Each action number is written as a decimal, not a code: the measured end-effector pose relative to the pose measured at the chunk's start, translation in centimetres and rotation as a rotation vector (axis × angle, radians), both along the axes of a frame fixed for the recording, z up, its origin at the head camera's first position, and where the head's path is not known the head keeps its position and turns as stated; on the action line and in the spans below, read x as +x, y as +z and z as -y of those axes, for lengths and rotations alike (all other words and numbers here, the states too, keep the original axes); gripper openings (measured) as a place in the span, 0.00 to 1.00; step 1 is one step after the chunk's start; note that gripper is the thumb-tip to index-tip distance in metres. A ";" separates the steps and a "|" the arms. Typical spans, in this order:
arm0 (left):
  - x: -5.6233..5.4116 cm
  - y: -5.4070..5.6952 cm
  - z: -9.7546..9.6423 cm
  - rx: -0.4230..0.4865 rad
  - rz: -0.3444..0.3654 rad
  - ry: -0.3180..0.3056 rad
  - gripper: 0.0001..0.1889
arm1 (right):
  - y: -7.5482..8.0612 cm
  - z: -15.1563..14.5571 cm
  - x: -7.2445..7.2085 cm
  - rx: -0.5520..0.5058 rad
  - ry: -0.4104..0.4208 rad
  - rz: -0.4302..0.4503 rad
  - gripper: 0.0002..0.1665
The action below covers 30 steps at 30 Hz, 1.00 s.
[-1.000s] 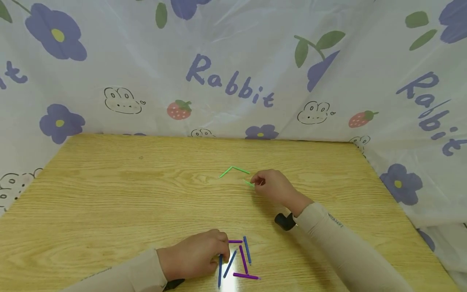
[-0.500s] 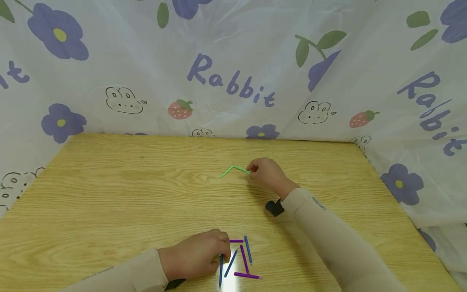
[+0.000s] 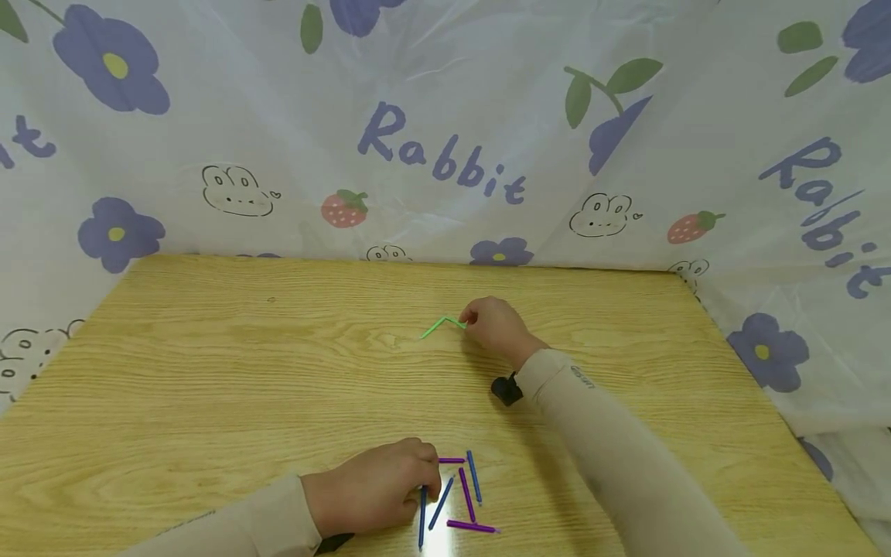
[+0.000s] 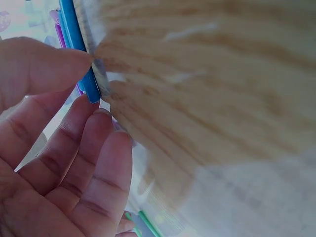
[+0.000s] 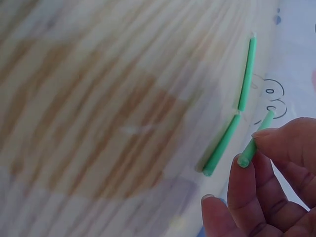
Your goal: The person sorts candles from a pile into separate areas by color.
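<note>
My right hand (image 3: 496,329), near the far side of the table, pinches a thin green candle (image 5: 256,138) between thumb and fingertips. Two more green candles lie end to end at an angle on the wood: one (image 5: 247,74) with a pale wick, the other (image 5: 221,148) beside the held one. My left hand (image 3: 379,483) rests low on the table with its fingers curled. Its thumb and fingertips pinch one end of a blue candle (image 4: 74,29). Right of that hand lie blue candles (image 3: 441,503) and purple candles (image 3: 467,493).
The wooden table (image 3: 244,371) runs back to a printed curtain (image 3: 445,93) with rabbits and flowers, which also hangs along both sides. A black wrist device (image 3: 506,390) shows under the right wrist. Light glares off the tabletop among the blue and purple candles.
My right hand has carried the green candle away from me and leftward, toward the two lying green ones, now partly overlapping one in the head view. My left hand has stayed put.
</note>
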State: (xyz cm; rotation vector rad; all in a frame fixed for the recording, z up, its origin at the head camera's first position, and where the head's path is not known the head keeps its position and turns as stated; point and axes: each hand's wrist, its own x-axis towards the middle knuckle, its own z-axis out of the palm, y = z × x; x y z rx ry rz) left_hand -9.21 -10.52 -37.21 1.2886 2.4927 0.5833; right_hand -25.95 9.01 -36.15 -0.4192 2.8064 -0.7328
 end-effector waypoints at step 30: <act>0.0 0.1 -0.3 -0.013 0.036 0.013 0.13 | -1.0 1.5 0.2 0.086 0.055 0.027 0.15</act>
